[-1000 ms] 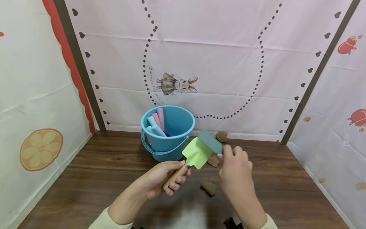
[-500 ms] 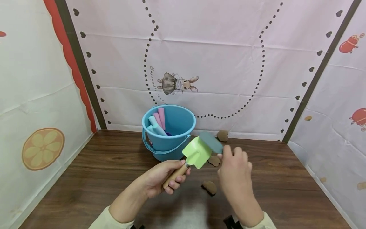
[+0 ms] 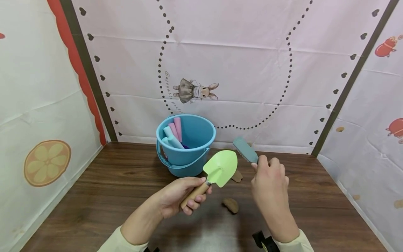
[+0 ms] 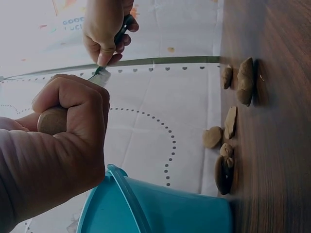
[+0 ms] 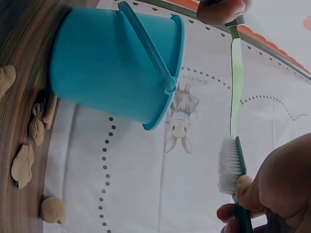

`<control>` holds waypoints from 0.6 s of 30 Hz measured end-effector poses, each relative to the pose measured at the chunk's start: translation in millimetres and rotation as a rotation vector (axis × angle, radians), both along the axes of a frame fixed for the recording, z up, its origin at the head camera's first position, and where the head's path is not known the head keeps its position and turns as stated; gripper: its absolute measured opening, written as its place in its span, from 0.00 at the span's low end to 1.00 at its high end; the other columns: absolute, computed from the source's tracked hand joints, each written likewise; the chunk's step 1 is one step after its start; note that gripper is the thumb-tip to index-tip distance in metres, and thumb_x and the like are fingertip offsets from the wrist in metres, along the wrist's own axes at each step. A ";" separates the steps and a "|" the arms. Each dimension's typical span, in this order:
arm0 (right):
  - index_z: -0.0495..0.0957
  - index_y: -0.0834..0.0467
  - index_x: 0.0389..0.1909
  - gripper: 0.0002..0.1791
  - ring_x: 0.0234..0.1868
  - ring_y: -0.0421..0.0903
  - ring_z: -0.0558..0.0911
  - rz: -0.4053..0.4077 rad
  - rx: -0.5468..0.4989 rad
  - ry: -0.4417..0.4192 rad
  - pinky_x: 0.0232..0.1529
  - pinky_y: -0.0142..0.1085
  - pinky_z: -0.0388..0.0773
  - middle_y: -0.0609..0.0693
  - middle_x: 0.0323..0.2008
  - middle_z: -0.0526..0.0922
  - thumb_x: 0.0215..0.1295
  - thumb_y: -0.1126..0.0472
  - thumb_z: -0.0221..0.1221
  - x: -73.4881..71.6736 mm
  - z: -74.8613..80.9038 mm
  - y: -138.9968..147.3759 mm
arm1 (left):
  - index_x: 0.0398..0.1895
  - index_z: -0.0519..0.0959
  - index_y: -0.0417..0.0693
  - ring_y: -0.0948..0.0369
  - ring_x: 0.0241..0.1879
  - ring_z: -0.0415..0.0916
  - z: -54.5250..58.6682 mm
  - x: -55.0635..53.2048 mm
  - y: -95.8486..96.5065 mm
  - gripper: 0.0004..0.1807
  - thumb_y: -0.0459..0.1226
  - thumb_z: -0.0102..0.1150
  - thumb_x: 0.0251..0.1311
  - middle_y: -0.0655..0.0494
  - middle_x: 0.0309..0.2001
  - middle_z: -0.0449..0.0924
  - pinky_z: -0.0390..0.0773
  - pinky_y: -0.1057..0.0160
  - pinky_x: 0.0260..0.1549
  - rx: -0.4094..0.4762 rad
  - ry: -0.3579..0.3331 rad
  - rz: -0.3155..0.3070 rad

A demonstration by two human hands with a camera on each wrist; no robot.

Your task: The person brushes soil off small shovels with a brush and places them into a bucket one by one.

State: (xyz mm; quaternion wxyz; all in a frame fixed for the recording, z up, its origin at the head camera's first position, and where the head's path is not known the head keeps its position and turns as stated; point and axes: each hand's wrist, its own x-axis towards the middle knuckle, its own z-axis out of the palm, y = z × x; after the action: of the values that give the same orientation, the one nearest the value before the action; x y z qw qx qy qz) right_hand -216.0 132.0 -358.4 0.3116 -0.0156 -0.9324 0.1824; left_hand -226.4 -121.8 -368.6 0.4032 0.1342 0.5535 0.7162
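Observation:
A small garden trowel with a light green blade (image 3: 221, 166) and a wooden handle is held up by my left hand (image 3: 176, 196), whose fingers curl round the handle. To its right, my right hand (image 3: 270, 189) grips a scrub brush (image 3: 245, 149) with a grey-green back. White bristles (image 5: 229, 167) show on the brush in the right wrist view. The head view has a gap between the brush and the right edge of the blade. In the left wrist view the left fist hides most of the trowel, leaving the handle's end (image 4: 52, 121) visible.
Behind the trowel stands a blue bucket (image 3: 189, 162) holding pink and light-blue rolls or handles (image 3: 177, 128). Several brown stone-like lumps (image 3: 231, 205) lie on the dark wooden table (image 3: 126, 182). Printed cloth walls (image 3: 245, 77) enclose the back and sides.
The right hand has moved right with the brush, which earlier overlapped the trowel blade and now appears apart from it in the head view. The left hand and trowel stay nearly in place.

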 end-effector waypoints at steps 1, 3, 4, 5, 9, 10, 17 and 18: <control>0.72 0.64 0.37 0.11 0.31 0.59 0.70 0.002 -0.002 -0.004 0.26 0.48 0.64 0.59 0.30 0.67 0.74 0.59 0.58 0.1 0.0 -0.3 | 0.44 0.71 0.44 0.68 0.18 0.56 0.1 0.1 0.0 0.19 0.51 0.40 0.78 0.59 0.25 0.63 0.60 0.72 0.16 0.000 -0.001 -0.001; 0.72 0.64 0.37 0.11 0.31 0.59 0.70 0.005 -0.004 -0.007 0.26 0.49 0.64 0.58 0.30 0.67 0.74 0.59 0.58 0.4 0.1 -0.8 | 0.44 0.70 0.44 0.68 0.18 0.56 0.3 0.1 0.1 0.19 0.50 0.39 0.78 0.59 0.25 0.63 0.60 0.72 0.16 -0.001 0.000 -0.003; 0.73 0.64 0.37 0.11 0.32 0.59 0.70 0.006 -0.005 -0.006 0.27 0.49 0.65 0.58 0.30 0.67 0.74 0.59 0.58 0.4 0.2 -1.0 | 0.44 0.70 0.44 0.68 0.18 0.56 0.2 0.1 0.2 0.19 0.50 0.39 0.78 0.59 0.25 0.63 0.60 0.72 0.16 -0.001 0.000 -0.003; 0.73 0.64 0.37 0.11 0.32 0.59 0.70 0.006 -0.005 -0.005 0.27 0.50 0.65 0.58 0.30 0.67 0.73 0.59 0.58 0.6 0.2 -1.1 | 0.44 0.70 0.44 0.68 0.18 0.56 0.2 0.1 0.3 0.19 0.50 0.39 0.78 0.59 0.25 0.63 0.60 0.72 0.16 -0.002 0.001 -0.004; 0.73 0.64 0.38 0.11 0.32 0.60 0.71 0.013 -0.010 -0.003 0.27 0.50 0.65 0.59 0.30 0.68 0.73 0.59 0.58 0.9 0.5 -0.7 | 0.44 0.70 0.44 0.68 0.18 0.56 0.0 -0.2 0.6 0.19 0.50 0.39 0.78 0.59 0.25 0.63 0.60 0.72 0.16 -0.002 0.006 -0.007; 0.73 0.64 0.38 0.11 0.32 0.60 0.71 0.015 -0.012 -0.003 0.27 0.50 0.65 0.59 0.30 0.68 0.73 0.59 0.58 0.8 0.7 -0.4 | 0.44 0.70 0.44 0.68 0.18 0.56 -0.1 -0.3 0.7 0.19 0.50 0.39 0.78 0.59 0.25 0.63 0.60 0.72 0.16 -0.003 0.006 -0.006; 0.73 0.63 0.37 0.11 0.33 0.59 0.71 0.015 -0.022 -0.017 0.28 0.49 0.65 0.59 0.31 0.69 0.74 0.58 0.58 -0.3 1.9 2.5 | 0.44 0.72 0.42 0.67 0.19 0.59 -0.6 -0.2 2.2 0.20 0.50 0.41 0.78 0.58 0.25 0.66 0.63 0.70 0.17 -0.065 0.088 0.051; 0.73 0.63 0.37 0.11 0.33 0.59 0.71 0.015 -0.021 -0.020 0.28 0.50 0.65 0.59 0.31 0.69 0.74 0.58 0.58 -0.3 2.0 2.8 | 0.45 0.72 0.42 0.66 0.20 0.60 -0.6 -0.1 2.4 0.20 0.50 0.42 0.78 0.58 0.25 0.66 0.64 0.70 0.18 -0.090 0.126 0.070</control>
State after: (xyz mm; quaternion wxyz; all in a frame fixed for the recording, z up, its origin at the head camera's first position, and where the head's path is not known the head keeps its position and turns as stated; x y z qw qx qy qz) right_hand -216.3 134.8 -356.4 0.3007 -0.0135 -0.9336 0.1944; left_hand -226.5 -119.4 -369.3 0.3478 0.1410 0.6140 0.6944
